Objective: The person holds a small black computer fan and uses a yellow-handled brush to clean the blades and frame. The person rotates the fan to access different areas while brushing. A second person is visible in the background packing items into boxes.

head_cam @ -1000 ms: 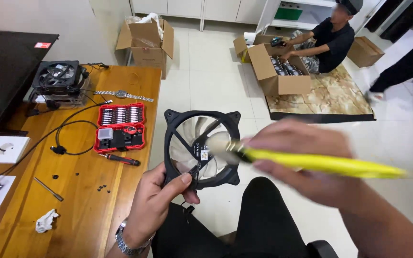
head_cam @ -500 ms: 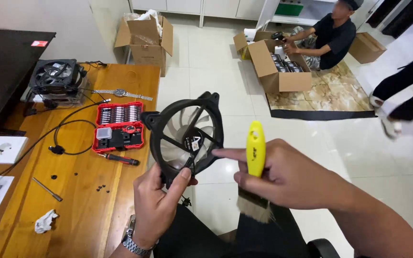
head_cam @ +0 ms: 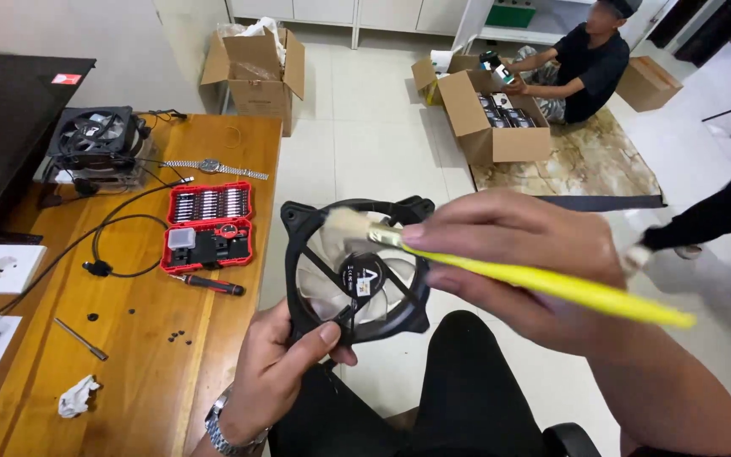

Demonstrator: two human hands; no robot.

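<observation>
Your left hand [head_cam: 285, 381] pinches the black case fan [head_cam: 357, 271] by its lower rim, fingers clamped on the frame, holding it above your lap off the bench [head_cam: 129, 338]. Your right hand [head_cam: 509, 262] has fingers closed on the yellow brush [head_cam: 552, 283], bristles on the blades at about 11 o'clock. That thin pinch could let the fan twist or drop, and pressing hard could bend a blade or snag the cable.
</observation>
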